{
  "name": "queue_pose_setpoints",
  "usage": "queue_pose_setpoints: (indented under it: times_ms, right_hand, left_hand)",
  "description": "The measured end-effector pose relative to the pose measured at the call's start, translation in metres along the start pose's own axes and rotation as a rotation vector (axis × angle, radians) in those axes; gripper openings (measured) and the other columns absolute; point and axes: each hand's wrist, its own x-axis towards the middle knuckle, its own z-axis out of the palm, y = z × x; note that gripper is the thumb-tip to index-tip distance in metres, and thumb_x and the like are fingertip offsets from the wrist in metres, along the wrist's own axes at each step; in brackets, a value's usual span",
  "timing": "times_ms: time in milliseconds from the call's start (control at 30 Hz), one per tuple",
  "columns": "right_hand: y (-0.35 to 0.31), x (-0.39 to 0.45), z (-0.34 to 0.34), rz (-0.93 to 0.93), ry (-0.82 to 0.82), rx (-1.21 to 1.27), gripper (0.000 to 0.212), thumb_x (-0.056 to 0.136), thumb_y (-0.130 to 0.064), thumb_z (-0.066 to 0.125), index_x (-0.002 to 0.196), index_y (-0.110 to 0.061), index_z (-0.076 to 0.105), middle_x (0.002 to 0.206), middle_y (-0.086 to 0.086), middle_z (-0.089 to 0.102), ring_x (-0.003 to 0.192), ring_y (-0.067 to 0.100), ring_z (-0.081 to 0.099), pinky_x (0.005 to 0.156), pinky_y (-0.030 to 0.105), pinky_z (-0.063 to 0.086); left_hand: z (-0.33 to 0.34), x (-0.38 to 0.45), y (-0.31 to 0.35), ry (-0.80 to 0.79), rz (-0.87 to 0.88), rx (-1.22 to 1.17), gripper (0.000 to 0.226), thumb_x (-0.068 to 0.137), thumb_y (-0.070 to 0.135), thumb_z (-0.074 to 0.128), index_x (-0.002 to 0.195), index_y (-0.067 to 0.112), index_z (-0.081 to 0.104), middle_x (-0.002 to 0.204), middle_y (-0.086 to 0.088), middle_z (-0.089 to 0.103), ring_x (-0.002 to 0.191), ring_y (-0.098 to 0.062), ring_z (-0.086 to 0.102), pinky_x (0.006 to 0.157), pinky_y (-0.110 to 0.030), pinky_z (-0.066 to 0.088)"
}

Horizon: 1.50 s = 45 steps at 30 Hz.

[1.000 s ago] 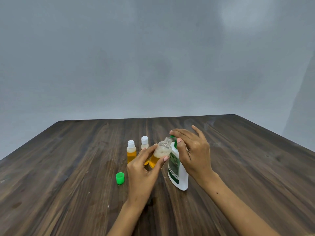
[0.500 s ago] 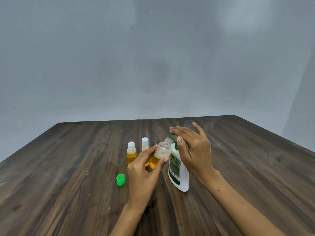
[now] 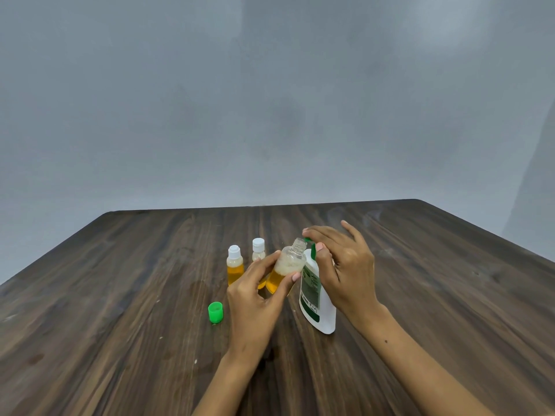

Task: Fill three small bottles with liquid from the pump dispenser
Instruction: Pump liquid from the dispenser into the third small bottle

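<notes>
My left hand grips a small clear uncapped bottle, tilted right, with amber liquid below and foam above. Its neck sits just under the green pump head of the white dispenser, which stands on the table. My right hand lies over the pump, fingers on top of the head and thumb beside its stem. Two small white-capped bottles with amber liquid stand behind my left hand: one at the left, the other partly hidden by my fingers.
A loose green cap stands on the dark wooden table left of my left wrist. The table's far edge meets a plain grey wall.
Almost nothing has moved. My right hand's fingers have lifted slightly over the pump head, and the tilted bottle stays at the nozzle.
</notes>
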Motion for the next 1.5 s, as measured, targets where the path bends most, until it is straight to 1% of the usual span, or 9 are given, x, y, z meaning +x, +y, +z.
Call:
queue_pose_setpoints:
  times_ms: [200,400,600,700,867,1000,1133,1300,1500]
  right_hand:
    - [-0.002,0.013,-0.003,-0.022,-0.005,0.006,0.038,0.091,-0.021,0.037,0.093,-0.012,0.074,0.099,-0.004,0.072,0.094,0.004,0.063,0.106,0.040,0.035]
    - [0.000,0.002,-0.002,-0.001,-0.021,0.011,0.039,0.091,-0.022,0.036,0.095,-0.013,0.073,0.099,-0.004,0.072,0.093,0.004,0.063,0.104,0.042,0.037]
    - [-0.001,0.010,-0.002,-0.006,-0.011,0.013,0.038,0.091,-0.022,0.037,0.092,-0.012,0.074,0.098,-0.005,0.072,0.093,0.004,0.064,0.106,0.041,0.035]
    - [0.000,0.001,-0.001,0.008,-0.028,0.006,0.039,0.092,-0.023,0.036,0.095,-0.013,0.073,0.099,-0.005,0.072,0.093,0.003,0.063,0.104,0.041,0.037]
    - [-0.001,0.012,-0.005,-0.017,-0.032,0.006,0.038,0.090,-0.022,0.037,0.095,-0.012,0.074,0.101,-0.004,0.072,0.096,0.004,0.063,0.107,0.040,0.033]
    - [-0.001,0.005,-0.001,0.007,-0.018,0.006,0.040,0.091,-0.023,0.036,0.096,-0.013,0.074,0.101,-0.004,0.071,0.096,0.004,0.063,0.105,0.040,0.035]
    - [-0.001,0.004,-0.003,0.001,-0.032,0.014,0.040,0.091,-0.023,0.035,0.097,-0.012,0.073,0.102,-0.003,0.071,0.096,0.005,0.063,0.105,0.041,0.036]
    - [-0.002,0.009,-0.002,-0.009,-0.026,0.009,0.039,0.091,-0.022,0.036,0.095,-0.012,0.074,0.101,-0.003,0.072,0.096,0.005,0.064,0.106,0.040,0.035]
    - [-0.002,0.006,-0.004,-0.007,-0.035,0.007,0.039,0.091,-0.022,0.036,0.097,-0.012,0.073,0.102,-0.004,0.071,0.098,0.005,0.063,0.106,0.039,0.034]
  left_hand:
    - [-0.001,0.000,0.001,0.000,0.005,-0.001,0.040,0.075,0.030,0.078,0.113,0.022,0.067,0.106,0.019,0.069,0.102,0.003,0.065,0.086,-0.014,0.051]
    - [0.001,0.001,0.003,0.004,-0.005,-0.018,0.040,0.074,0.029,0.079,0.112,0.026,0.065,0.106,0.023,0.067,0.101,0.004,0.065,0.085,-0.012,0.050]
    - [0.000,0.000,0.001,0.012,-0.012,-0.007,0.040,0.076,0.036,0.080,0.112,0.024,0.068,0.105,0.017,0.070,0.101,0.001,0.066,0.085,-0.016,0.052]
    - [0.001,0.001,0.003,0.004,-0.015,-0.012,0.040,0.075,0.031,0.079,0.113,0.025,0.067,0.105,0.021,0.068,0.101,0.003,0.065,0.086,-0.015,0.051]
    - [-0.001,0.000,0.003,-0.003,-0.012,0.003,0.041,0.074,0.034,0.077,0.113,0.028,0.065,0.107,0.023,0.067,0.102,0.005,0.064,0.086,-0.012,0.050]
    - [0.000,0.001,0.003,0.001,-0.013,-0.005,0.040,0.075,0.032,0.078,0.113,0.026,0.066,0.106,0.019,0.069,0.102,0.003,0.065,0.086,-0.013,0.050]
    - [0.001,0.001,0.003,-0.002,-0.002,-0.018,0.040,0.075,0.030,0.077,0.113,0.024,0.066,0.106,0.020,0.068,0.102,0.003,0.065,0.086,-0.011,0.049]
    - [0.001,0.001,0.000,0.005,0.007,-0.010,0.040,0.075,0.027,0.079,0.113,0.018,0.069,0.106,0.013,0.071,0.102,0.000,0.066,0.086,-0.015,0.051]
    - [0.002,0.000,0.002,0.004,-0.006,-0.018,0.041,0.074,0.029,0.080,0.112,0.024,0.066,0.106,0.021,0.068,0.101,0.002,0.066,0.086,-0.013,0.050]
